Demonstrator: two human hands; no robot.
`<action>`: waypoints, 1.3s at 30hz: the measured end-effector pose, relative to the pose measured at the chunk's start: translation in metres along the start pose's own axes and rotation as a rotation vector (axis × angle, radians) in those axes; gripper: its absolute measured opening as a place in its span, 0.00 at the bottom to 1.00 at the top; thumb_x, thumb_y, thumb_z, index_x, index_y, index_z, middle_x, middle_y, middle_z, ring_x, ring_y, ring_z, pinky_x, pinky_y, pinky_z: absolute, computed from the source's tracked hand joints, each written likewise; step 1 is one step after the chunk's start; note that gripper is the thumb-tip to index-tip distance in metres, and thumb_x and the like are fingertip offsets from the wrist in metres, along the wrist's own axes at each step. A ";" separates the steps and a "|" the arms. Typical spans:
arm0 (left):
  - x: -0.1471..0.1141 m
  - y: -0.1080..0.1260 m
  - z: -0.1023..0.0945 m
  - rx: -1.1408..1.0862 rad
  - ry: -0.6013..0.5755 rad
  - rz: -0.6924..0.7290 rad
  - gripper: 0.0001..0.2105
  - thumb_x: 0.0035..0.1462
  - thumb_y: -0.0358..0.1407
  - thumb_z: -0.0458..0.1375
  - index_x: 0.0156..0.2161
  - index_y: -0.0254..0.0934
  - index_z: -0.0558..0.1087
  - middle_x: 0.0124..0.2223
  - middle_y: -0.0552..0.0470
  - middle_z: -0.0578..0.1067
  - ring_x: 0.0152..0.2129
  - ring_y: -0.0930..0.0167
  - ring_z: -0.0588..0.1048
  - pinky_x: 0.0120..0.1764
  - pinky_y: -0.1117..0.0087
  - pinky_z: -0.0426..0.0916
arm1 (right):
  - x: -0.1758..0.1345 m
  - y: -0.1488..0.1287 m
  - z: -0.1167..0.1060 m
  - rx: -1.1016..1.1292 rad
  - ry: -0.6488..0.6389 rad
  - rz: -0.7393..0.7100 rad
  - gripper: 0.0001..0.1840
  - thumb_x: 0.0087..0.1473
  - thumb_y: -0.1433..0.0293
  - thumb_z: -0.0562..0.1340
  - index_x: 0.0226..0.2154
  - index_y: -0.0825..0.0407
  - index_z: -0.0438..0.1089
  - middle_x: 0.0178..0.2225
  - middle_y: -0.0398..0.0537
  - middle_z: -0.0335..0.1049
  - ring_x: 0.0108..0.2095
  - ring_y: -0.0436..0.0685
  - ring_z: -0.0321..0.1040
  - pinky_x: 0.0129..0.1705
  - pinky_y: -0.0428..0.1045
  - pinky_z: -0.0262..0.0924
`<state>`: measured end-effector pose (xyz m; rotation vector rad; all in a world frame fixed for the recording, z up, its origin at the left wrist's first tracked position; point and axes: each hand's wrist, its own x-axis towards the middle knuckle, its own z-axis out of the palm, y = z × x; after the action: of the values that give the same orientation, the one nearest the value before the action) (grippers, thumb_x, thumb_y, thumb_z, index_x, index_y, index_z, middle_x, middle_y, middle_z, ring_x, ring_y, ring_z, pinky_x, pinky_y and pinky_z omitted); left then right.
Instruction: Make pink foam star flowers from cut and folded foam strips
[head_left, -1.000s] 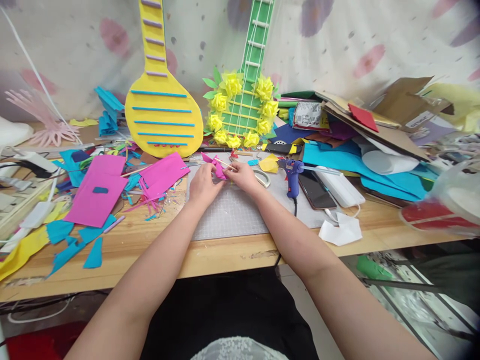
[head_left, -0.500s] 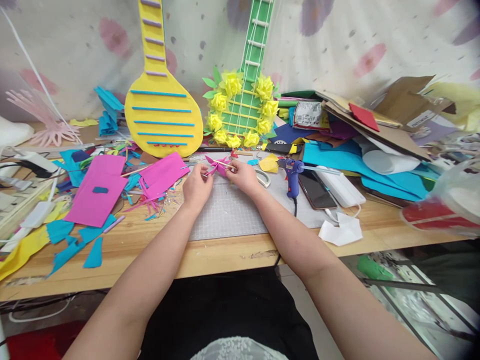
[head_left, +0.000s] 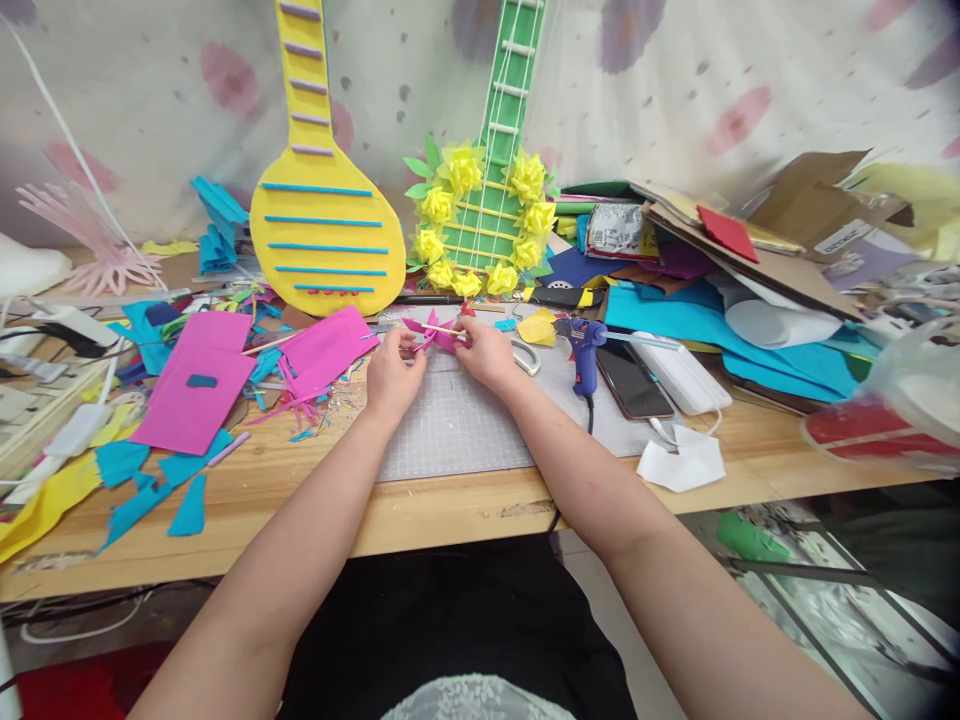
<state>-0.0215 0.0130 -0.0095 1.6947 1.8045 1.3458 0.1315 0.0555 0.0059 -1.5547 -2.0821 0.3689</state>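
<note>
Between my hands, above the grey gridded cutting mat, is a small magenta paper piece with pointed petals. The fingers of my left hand are closed on its left side. My right hand pinches a thin pale wooden stick that lies across the paper piece. Right fingertips also sit close to the magenta paper, and I cannot tell whether they press on it. Just right of my right hand are scissors, with only the handle loop plain to see.
A blue glue gun stands right of the mat beside a phone and a white power bank. Behind lean a yellow paper lute and a green one with yellow flowers. Magenta sheets and blue scraps lie left.
The magenta paper piece has turned slightly between my fingers, and the stick has shifted a little. My left fingers have opened slightly around it. Both arms stay nearly in place.
</note>
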 end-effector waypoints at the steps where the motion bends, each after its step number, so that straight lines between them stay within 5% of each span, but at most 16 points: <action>1: 0.000 0.000 0.001 -0.024 -0.006 -0.003 0.10 0.48 0.29 0.57 0.37 0.39 0.65 0.33 0.53 0.74 0.27 0.73 0.74 0.31 0.71 0.68 | 0.000 0.000 0.001 -0.002 -0.006 -0.019 0.14 0.49 0.71 0.55 0.39 0.48 0.71 0.34 0.45 0.74 0.34 0.55 0.66 0.32 0.46 0.52; 13: 0.005 -0.005 0.010 -0.339 -0.068 -0.031 0.14 0.45 0.25 0.56 0.40 0.38 0.65 0.39 0.51 0.74 0.31 0.73 0.76 0.31 0.73 0.72 | -0.006 -0.014 0.001 0.118 -0.078 -0.111 0.17 0.53 0.66 0.56 0.45 0.45 0.73 0.37 0.43 0.76 0.35 0.54 0.69 0.37 0.48 0.60; 25: 0.005 0.003 -0.001 0.043 -0.015 0.200 0.11 0.47 0.26 0.56 0.38 0.37 0.70 0.39 0.50 0.75 0.37 0.70 0.74 0.40 0.68 0.70 | -0.001 -0.008 0.010 0.295 -0.100 -0.107 0.16 0.52 0.74 0.58 0.42 0.46 0.75 0.41 0.43 0.76 0.41 0.54 0.71 0.44 0.48 0.63; 39: 0.004 0.007 -0.004 0.246 0.009 0.257 0.11 0.48 0.27 0.56 0.39 0.40 0.72 0.41 0.50 0.73 0.39 0.67 0.73 0.35 0.69 0.68 | 0.002 -0.001 0.017 0.455 -0.154 -0.139 0.18 0.51 0.76 0.56 0.43 0.50 0.75 0.38 0.44 0.77 0.38 0.51 0.71 0.43 0.47 0.63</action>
<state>-0.0211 0.0138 -0.0009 2.1136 1.8725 1.2689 0.1211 0.0585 -0.0074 -1.1370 -2.0205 0.8647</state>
